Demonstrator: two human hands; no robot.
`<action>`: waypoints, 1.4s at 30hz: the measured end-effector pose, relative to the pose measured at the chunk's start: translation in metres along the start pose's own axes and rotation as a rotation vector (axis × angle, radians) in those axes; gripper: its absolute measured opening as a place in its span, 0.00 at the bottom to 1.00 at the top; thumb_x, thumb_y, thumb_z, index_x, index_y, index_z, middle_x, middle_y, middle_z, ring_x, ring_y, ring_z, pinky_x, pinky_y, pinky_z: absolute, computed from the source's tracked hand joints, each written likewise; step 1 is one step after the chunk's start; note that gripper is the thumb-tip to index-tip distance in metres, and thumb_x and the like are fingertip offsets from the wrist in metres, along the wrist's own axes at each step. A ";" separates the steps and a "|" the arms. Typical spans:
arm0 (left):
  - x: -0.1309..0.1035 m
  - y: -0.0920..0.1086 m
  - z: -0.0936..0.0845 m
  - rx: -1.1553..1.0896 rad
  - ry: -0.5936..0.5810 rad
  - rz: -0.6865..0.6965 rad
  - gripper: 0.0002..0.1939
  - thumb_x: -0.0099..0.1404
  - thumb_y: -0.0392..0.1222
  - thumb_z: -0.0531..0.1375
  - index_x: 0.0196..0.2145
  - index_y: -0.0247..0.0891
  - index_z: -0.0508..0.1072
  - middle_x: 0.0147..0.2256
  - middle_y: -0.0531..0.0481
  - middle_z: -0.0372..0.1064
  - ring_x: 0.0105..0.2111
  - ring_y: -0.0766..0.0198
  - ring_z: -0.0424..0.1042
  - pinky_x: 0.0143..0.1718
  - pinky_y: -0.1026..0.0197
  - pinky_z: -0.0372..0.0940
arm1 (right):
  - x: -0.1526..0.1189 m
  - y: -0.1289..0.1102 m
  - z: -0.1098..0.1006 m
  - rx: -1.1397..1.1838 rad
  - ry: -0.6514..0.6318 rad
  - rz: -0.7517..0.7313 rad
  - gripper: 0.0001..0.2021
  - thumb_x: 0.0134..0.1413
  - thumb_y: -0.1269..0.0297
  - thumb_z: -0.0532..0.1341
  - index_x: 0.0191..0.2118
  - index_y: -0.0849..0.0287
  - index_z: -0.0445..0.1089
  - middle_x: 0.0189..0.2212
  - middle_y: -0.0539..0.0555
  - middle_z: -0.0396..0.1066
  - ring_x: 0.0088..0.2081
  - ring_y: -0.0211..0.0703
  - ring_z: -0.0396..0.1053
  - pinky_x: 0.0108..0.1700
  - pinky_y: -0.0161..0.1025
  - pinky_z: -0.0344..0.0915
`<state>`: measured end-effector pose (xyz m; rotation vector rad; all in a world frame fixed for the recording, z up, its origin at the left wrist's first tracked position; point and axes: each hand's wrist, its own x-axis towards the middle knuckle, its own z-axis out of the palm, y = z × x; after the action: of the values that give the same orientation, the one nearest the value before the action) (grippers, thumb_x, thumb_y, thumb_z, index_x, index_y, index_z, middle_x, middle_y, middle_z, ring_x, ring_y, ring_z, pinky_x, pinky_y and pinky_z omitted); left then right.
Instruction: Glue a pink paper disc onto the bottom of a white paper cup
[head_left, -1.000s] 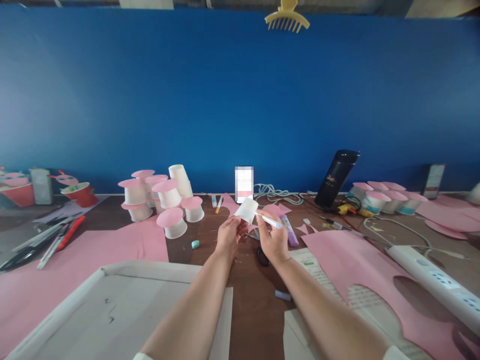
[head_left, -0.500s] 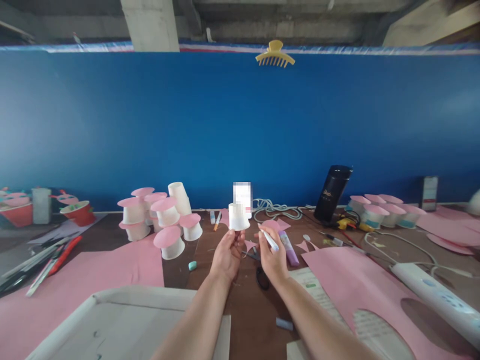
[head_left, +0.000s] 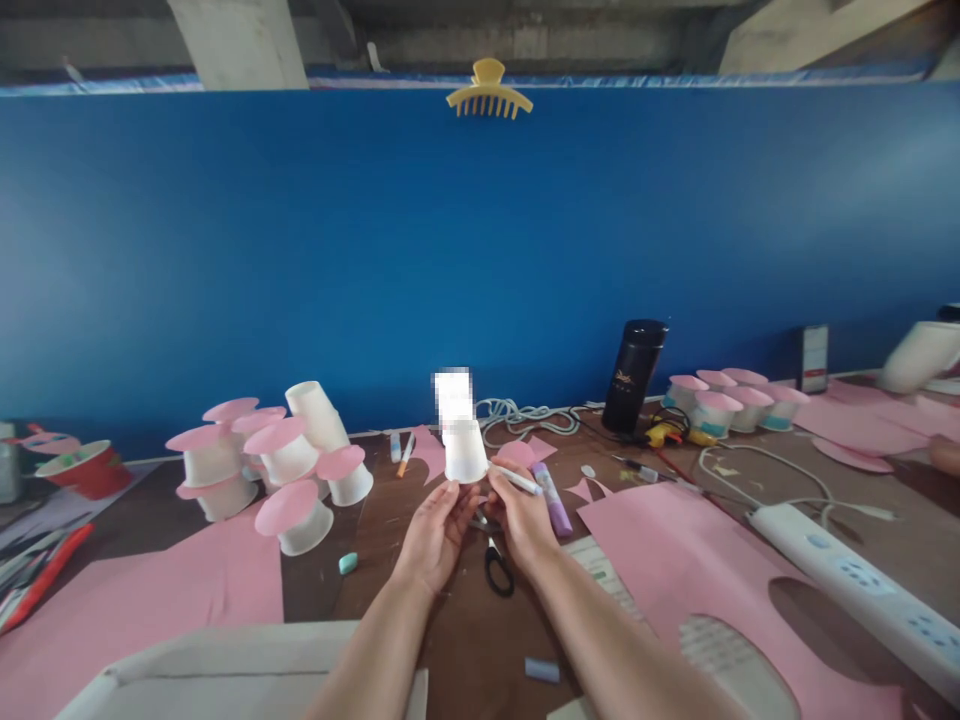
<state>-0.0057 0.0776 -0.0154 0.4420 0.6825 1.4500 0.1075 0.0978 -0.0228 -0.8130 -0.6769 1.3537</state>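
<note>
My left hand [head_left: 436, 535] grips the lower rim of an upside-down white paper cup [head_left: 465, 456], raised above the brown table. In my right hand [head_left: 525, 518] is a white marker [head_left: 516, 479], held like a pen, its tip end close to the cup's right edge; whether it touches I cannot tell. Below the hands lie black-handled scissors [head_left: 498, 570], their blades partly hidden. A purple glue stick [head_left: 553, 500] rests just right of my right hand. Behind the cup stands a bright, blurred-out phone-like rectangle [head_left: 454, 395].
On the left are several white cups topped with pink discs [head_left: 294, 516], and pink paper [head_left: 180, 580]. Cut pink paper [head_left: 675, 550], a power strip [head_left: 855, 580], a black flask [head_left: 634, 376] and more topped cups [head_left: 716, 412] occupy the right. Part of another person's hand [head_left: 943, 455] shows at the right edge.
My view has turned right, so the table's things sit further left. My right hand has brought the marker closer to the cup. The scissors show more fully.
</note>
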 end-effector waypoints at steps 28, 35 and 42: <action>-0.016 0.006 0.015 -0.231 -0.159 -0.059 0.07 0.61 0.37 0.59 0.38 0.33 0.73 0.37 0.44 0.74 0.36 0.63 0.74 0.42 0.60 0.70 | -0.005 -0.007 0.007 0.336 -0.071 0.224 0.13 0.39 0.69 0.69 0.33 0.59 0.66 0.17 0.44 0.65 0.19 0.31 0.63 0.23 0.27 0.64; -0.008 0.007 0.011 -0.258 -0.013 -0.018 0.11 0.63 0.43 0.58 0.37 0.33 0.73 0.34 0.44 0.74 0.30 0.64 0.73 0.33 0.63 0.70 | -0.011 0.000 0.011 0.403 -0.103 0.337 0.14 0.39 0.75 0.69 0.35 0.60 0.69 0.19 0.44 0.66 0.18 0.28 0.62 0.21 0.24 0.63; -0.009 0.011 0.008 -0.266 0.003 -0.042 0.16 0.62 0.50 0.58 0.40 0.34 0.73 0.32 0.45 0.74 0.28 0.63 0.72 0.30 0.61 0.69 | -0.015 0.004 0.015 0.053 -0.121 0.220 0.13 0.43 0.65 0.67 0.37 0.58 0.67 0.18 0.44 0.64 0.21 0.33 0.65 0.23 0.29 0.63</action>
<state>-0.0086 0.0707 -0.0006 0.2175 0.4896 1.4771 0.0915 0.0842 -0.0174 -0.7842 -0.6567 1.6236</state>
